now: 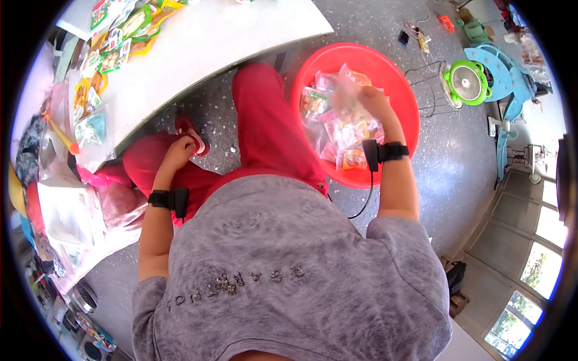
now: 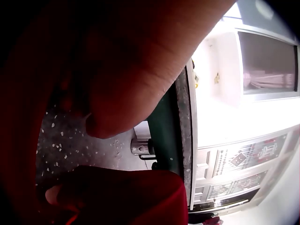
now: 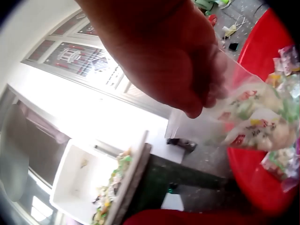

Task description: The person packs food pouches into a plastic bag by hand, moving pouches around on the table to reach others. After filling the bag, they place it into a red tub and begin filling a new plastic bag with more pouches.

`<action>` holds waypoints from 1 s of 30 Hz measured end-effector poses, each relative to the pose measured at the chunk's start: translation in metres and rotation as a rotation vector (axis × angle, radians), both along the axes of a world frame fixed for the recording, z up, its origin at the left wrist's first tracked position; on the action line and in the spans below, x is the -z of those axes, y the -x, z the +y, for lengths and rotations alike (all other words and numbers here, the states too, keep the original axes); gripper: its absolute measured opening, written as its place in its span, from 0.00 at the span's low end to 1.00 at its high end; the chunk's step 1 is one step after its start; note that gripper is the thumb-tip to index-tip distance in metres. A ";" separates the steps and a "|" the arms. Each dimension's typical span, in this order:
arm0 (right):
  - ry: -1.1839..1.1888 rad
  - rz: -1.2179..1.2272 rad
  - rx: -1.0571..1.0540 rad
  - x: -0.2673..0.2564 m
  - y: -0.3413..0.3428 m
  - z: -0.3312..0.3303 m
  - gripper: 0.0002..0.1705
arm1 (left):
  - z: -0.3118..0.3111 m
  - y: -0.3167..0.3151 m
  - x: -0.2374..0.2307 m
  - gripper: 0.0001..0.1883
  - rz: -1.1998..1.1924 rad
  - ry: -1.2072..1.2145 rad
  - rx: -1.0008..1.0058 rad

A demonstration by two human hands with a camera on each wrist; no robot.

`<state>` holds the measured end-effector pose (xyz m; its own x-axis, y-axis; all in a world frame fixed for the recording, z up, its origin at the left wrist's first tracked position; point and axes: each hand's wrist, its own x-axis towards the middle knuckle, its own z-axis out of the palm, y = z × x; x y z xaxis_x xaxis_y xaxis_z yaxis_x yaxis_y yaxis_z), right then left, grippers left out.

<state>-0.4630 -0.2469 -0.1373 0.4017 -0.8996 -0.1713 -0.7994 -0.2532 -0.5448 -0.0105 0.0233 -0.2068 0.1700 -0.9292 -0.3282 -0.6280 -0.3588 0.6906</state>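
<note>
My right hand (image 1: 377, 103) pinches the top of a clear plastic bag (image 3: 255, 110) over the red basin (image 1: 407, 108). Small packets with red and green print show through the bag in the right wrist view. Below it, several clear packets (image 1: 346, 133) are heaped in the basin, some with orange or red contents. My left hand (image 1: 176, 153) rests by my left knee, its fingers loosely curled with nothing in them. In the left wrist view that hand (image 2: 136, 79) is dark and close to the lens, above the red trouser leg (image 2: 136, 194).
A white table (image 1: 211, 42) stands ahead to the left, with colourful food packets (image 1: 135, 27) along its far left side. Right of the basin are a green fan (image 1: 468, 82) and a blue chair (image 1: 509, 72). Cords and a phone-like dark object (image 1: 403, 38) lie on the speckled floor.
</note>
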 end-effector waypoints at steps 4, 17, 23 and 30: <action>0.067 0.212 -0.137 0.073 0.010 0.008 0.11 | 0.005 0.001 0.002 0.07 -0.065 0.010 -0.030; 0.138 0.559 -0.289 0.147 0.024 0.068 0.09 | 0.003 -0.001 0.009 0.09 -0.083 -0.069 -0.008; -0.055 0.563 -0.138 0.177 0.049 0.073 0.07 | 0.003 0.003 0.000 0.09 -0.079 -0.088 -0.007; 0.097 -0.062 -0.102 0.115 -0.050 0.023 0.10 | 0.006 -0.005 0.010 0.09 0.003 0.093 -0.081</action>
